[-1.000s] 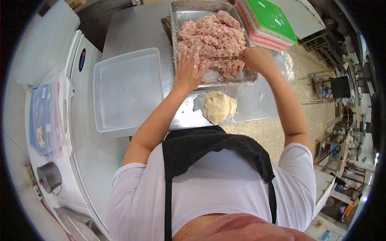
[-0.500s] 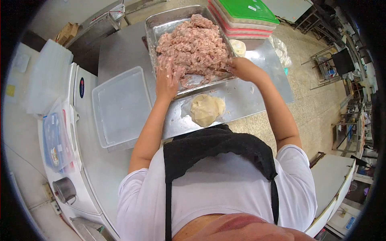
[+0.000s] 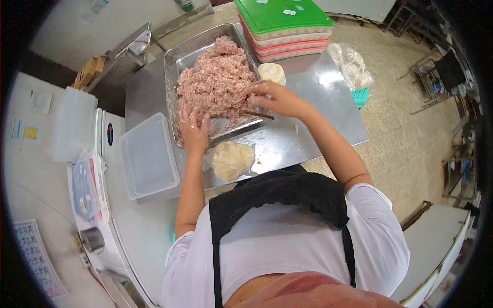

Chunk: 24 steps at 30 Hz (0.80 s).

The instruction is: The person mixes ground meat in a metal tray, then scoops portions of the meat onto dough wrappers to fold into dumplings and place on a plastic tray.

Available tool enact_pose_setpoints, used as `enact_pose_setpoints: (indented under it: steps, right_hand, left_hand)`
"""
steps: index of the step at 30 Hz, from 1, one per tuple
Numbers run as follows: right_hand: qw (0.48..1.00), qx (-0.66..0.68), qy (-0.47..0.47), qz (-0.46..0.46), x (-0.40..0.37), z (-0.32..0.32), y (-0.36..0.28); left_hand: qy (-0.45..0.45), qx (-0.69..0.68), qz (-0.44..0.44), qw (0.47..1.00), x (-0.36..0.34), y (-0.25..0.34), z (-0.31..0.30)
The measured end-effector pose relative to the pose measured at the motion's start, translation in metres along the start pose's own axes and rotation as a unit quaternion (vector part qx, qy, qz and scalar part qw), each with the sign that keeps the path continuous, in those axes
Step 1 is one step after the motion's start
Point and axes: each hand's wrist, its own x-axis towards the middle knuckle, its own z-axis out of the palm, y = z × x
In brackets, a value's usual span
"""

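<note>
A metal tray (image 3: 171, 62) holds a large mound of pink ground meat (image 3: 218, 72). My left hand (image 3: 194, 129) lies at the near left of the mound, fingers spread and smeared with meat, holding nothing. At the right side of the tray, my right hand (image 3: 275, 97) has its fingers apart and touching the meat's edge. Below it, a thin brown stick-like tool (image 3: 257, 114) rests across the tray's near right rim, its inner end in the meat. Pale dough (image 3: 232, 160) sits on the table just in front of the tray.
Stacked containers with a green lid (image 3: 285, 15) stand behind the tray to the right. Near them are a round pale dough piece (image 3: 272, 73) and a filled plastic bag (image 3: 351, 65). A translucent plastic lid or box (image 3: 149, 156) lies left of the tray on the metal table (image 3: 328, 115).
My right hand has opened and moved off the tray's rim onto the meat, and the brown tool now shows lying on the rim. The camera view has shifted; my left hand stays by the meat.
</note>
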Motion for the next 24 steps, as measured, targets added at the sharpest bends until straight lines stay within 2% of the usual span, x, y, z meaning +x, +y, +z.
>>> enact_pose_setpoints:
  steps: [1,2,3,5,6,8,12,14,15,16,17,18,19,20,21,23,24]
  right_hand:
    - [0.987,0.158,-0.039,0.018,0.000,-0.015,0.000]
    - [0.956,0.263,-0.082,0.106,-0.006,-0.029,-0.002]
    - [0.954,0.265,-0.093,0.101,-0.007,-0.034,0.003]
    - [0.837,0.512,-0.135,0.136,-0.007,-0.037,0.013]
    - [0.833,0.516,-0.145,0.136,-0.009,-0.037,0.016]
    - [0.793,0.572,-0.168,0.122,-0.013,-0.037,0.018]
    - [0.810,0.535,-0.209,0.120,-0.023,-0.037,0.025]
    - [0.866,0.461,-0.175,0.081,-0.030,-0.041,0.025]
    - [0.859,0.467,-0.191,0.084,-0.036,-0.044,0.023]
    - [0.878,0.429,-0.204,0.062,-0.042,-0.049,0.020]
    - [0.896,0.389,-0.212,0.038,-0.047,-0.051,0.018]
    - [0.892,0.393,-0.219,0.037,-0.053,-0.051,0.017]
    - [0.906,0.339,-0.250,0.040,-0.058,-0.050,0.016]
    - [0.917,0.282,-0.279,0.042,-0.062,-0.047,0.013]
    - [0.915,0.283,-0.284,0.042,-0.066,-0.040,0.011]
    - [0.938,0.160,-0.304,0.038,-0.074,-0.024,0.010]
    - [0.938,0.151,-0.308,0.054,-0.076,-0.013,0.011]
  left_hand:
    - [-0.004,0.021,0.003,1.000,0.003,-0.002,0.001]
    - [-0.006,0.042,0.006,0.999,0.008,-0.004,0.002]
    - [-0.001,0.050,-0.004,0.999,0.009,-0.019,0.007]
    - [-0.001,0.077,0.030,0.997,0.006,-0.052,0.023]
    - [-0.014,0.063,0.001,0.998,0.008,-0.038,0.019]
    - [-0.018,0.073,-0.012,0.997,0.011,-0.013,0.009]
    - [-0.009,0.103,-0.013,0.995,0.011,-0.030,0.020]
    - [-0.011,0.127,-0.020,0.992,0.009,-0.047,0.023]
    - [0.017,0.140,0.007,0.990,0.008,-0.053,0.025]
    - [0.045,0.153,0.038,0.986,0.002,-0.049,0.023]
    - [0.044,0.160,0.029,0.986,-0.005,-0.044,0.021]
    - [0.094,0.082,0.019,0.992,-0.006,-0.024,0.015]
    - [0.146,0.002,0.009,0.989,-0.007,-0.006,0.008]
    - [0.169,0.003,0.016,0.985,-0.013,0.006,0.002]
    - [0.170,0.005,0.012,0.985,-0.024,0.017,-0.004]
    - [0.132,0.039,0.037,0.990,-0.052,0.037,-0.016]
    - [0.097,-0.009,0.006,0.995,-0.070,0.042,-0.020]
